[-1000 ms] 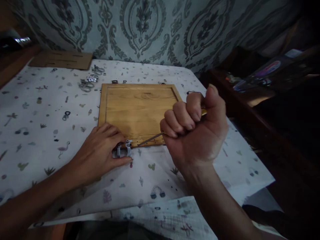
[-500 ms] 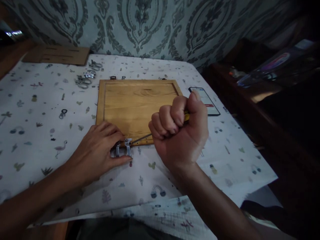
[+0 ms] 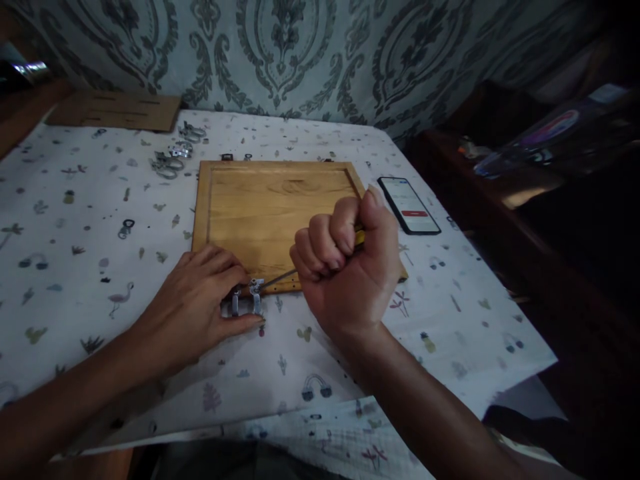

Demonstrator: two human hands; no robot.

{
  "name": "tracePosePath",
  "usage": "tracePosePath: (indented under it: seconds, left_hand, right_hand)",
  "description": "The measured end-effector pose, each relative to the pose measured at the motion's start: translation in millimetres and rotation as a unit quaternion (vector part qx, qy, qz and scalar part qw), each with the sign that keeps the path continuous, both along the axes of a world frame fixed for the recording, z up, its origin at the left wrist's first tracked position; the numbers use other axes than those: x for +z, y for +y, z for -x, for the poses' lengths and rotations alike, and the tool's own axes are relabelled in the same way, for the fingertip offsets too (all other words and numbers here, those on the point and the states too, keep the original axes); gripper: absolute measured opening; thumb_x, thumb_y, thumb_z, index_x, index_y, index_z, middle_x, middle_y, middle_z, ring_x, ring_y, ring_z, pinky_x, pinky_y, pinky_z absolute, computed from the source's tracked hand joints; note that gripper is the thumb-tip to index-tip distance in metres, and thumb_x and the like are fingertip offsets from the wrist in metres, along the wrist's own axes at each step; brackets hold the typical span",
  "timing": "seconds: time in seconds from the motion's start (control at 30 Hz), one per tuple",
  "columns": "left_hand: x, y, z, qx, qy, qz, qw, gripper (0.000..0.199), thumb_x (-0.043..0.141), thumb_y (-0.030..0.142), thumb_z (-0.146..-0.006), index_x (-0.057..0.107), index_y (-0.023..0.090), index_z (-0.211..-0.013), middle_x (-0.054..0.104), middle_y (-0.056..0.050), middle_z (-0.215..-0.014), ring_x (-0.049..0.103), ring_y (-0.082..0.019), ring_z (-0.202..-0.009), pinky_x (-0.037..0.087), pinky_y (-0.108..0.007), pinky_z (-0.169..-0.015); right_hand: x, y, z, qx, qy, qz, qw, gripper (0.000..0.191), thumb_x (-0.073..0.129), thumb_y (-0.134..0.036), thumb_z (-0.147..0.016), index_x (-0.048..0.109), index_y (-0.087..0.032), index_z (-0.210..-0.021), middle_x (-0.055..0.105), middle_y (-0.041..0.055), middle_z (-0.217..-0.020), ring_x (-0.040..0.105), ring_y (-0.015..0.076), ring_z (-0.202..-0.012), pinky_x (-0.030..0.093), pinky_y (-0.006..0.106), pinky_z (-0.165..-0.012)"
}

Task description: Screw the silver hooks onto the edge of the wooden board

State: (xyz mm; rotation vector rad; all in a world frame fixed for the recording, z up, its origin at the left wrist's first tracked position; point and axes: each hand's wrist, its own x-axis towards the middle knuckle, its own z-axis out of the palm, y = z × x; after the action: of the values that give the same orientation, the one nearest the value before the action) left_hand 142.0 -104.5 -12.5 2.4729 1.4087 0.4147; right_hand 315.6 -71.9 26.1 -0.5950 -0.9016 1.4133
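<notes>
A wooden board with a raised border lies flat on the patterned tablecloth. At its near left edge sits a metal bracket. My left hand grips this bracket between thumb and fingers, with part of it hidden behind them. My right hand is a fist around a screwdriver; a bit of yellow handle shows by the thumb. The thin shaft slants down to the left, and its tip is at the bracket. Small dark holes dot the board's near edge.
Several metal brackets lie beyond the board's left corner, near a flat piece of cardboard. A phone with a lit screen rests to the right. Farther right is a clear plastic bottle. A patterned wall stands behind the table.
My right fist has shifted a little to the left, uncovering more of the phone and the board's right corner. My left hand and the bracket have stayed in place.
</notes>
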Motion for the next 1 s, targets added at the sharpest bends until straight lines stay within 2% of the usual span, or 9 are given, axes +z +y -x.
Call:
tracePosePath:
  seconds: [0.13,0.3,0.4,0.6,0.77,0.87,1.0]
  left_hand:
    - [1.1,0.3,-0.6,0.002,-0.005,0.004,1.0,0.039,0.066,0.057,-0.077,0.065,0.021,-0.093,0.062,-0.006,-0.1,0.052,-0.027,-0.098,0.04,-0.039,-0.079]
    - [2.1,0.4,-1.5,0.001,-0.008,0.009,1.0,0.04,0.067,0.057,-0.077,0.066,0.02,-0.093,0.062,-0.006,-0.098,0.051,-0.026,-0.097,0.04,-0.04,-0.079]
    - [2.7,0.6,-1.4,0.003,-0.007,0.012,1.0,0.04,0.065,0.058,-0.077,0.066,0.021,-0.093,0.062,-0.005,-0.096,0.051,-0.026,-0.096,0.04,-0.04,-0.081]
    - [5.8,0.3,-0.8,-0.006,-0.02,0.014,1.0,0.036,0.062,0.056,-0.081,0.065,0.022,-0.09,0.063,-0.006,-0.099,0.052,-0.028,-0.098,0.041,-0.042,-0.083]
    - [6.4,-0.4,-1.3,-0.009,-0.015,0.007,1.0,0.035,0.063,0.052,-0.082,0.064,0.024,-0.102,0.063,-0.004,-0.093,0.054,-0.027,-0.095,0.042,-0.043,-0.082]
    - [4.2,0.0,-0.8,-0.014,-0.016,-0.016,1.0,0.038,0.066,0.052,-0.08,0.063,0.024,-0.106,0.064,-0.005,-0.098,0.054,-0.027,-0.098,0.042,-0.044,-0.084]
    - [3.0,1.1,0.1,-0.017,-0.015,-0.018,1.0,0.038,0.068,0.051,-0.077,0.064,0.023,-0.103,0.064,-0.005,-0.098,0.054,-0.028,-0.097,0.043,-0.044,-0.083]
  right_hand:
    - [0.2,-0.7,0.5,0.005,-0.002,-0.007,1.0,0.057,0.048,-0.059,-0.089,0.029,-0.023,-0.05,0.019,-0.008,-0.042,0.013,0.008,-0.036,0.018,0.022,-0.034]
    - [4.4,-6.1,4.5,0.042,0.011,-0.046,0.998,0.059,0.048,-0.054,-0.092,0.028,-0.021,-0.047,0.021,-0.0074,-0.04,0.016,0.0065,-0.035,0.018,0.02,-0.034]
    - [8.3,-11.0,8.5,0.075,-0.013,-0.078,0.994,0.06,0.046,-0.053,-0.093,0.027,-0.021,-0.046,0.022,-0.0066,-0.039,0.02,0.0066,-0.036,0.02,0.02,-0.035]
    - [10.6,-7.0,12.4,0.144,-0.094,-0.104,0.98,0.057,0.052,-0.053,-0.091,0.032,-0.023,-0.047,0.027,-0.0062,-0.043,0.025,0.0088,-0.039,0.032,0.023,-0.037]
    - [13.7,6.6,22.1,0.232,-0.086,-0.128,0.96,0.058,0.051,-0.052,-0.092,0.032,-0.023,-0.046,0.027,-0.0066,-0.043,0.023,0.0077,-0.038,0.025,0.025,-0.037]
    - [16.3,11.8,30.9,0.232,-0.082,-0.096,0.964,0.059,0.052,-0.054,-0.091,0.028,-0.023,-0.046,0.023,-0.007,-0.042,0.023,0.0079,-0.038,0.022,0.026,-0.038]
    - [14.6,14.6,36.3,0.23,-0.068,-0.082,0.967,0.058,0.053,-0.054,-0.09,0.032,-0.023,-0.047,0.024,-0.0069,-0.042,0.026,0.0086,-0.041,0.021,0.026,-0.04]
